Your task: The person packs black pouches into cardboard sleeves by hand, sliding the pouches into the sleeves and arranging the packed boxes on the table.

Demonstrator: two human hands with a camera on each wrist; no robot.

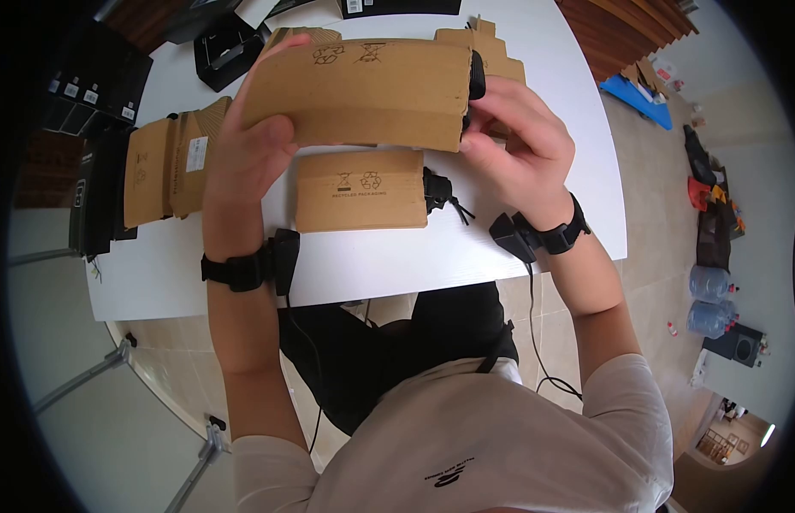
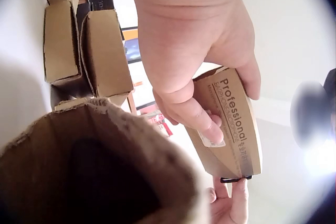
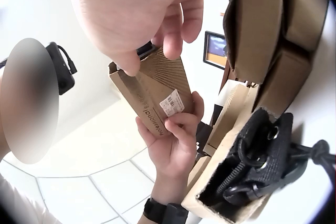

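My left hand (image 1: 254, 150) grips a brown cardboard box (image 1: 363, 94) by its left end, holding it up above the white table. "Professional" is printed on one side, visible in the left wrist view, beside a white label (image 3: 172, 103) seen in the right wrist view. A black item (image 1: 477, 77) sticks out of the box's right end. Around that end, my right hand (image 1: 530, 141) pinches with curled fingers, its thumb against the box edge. Below lies a second cardboard box (image 1: 354, 201) on the table, a black pouch (image 1: 436, 190) with a cord poking from its open end.
More cardboard boxes lie at the left (image 1: 153, 171) and at the back right (image 1: 504, 60) of the white table (image 1: 372, 269). An open black box (image 1: 226, 56) stands at the back left, with black cartons (image 1: 98, 77) near it. A cable hangs from each wrist camera.
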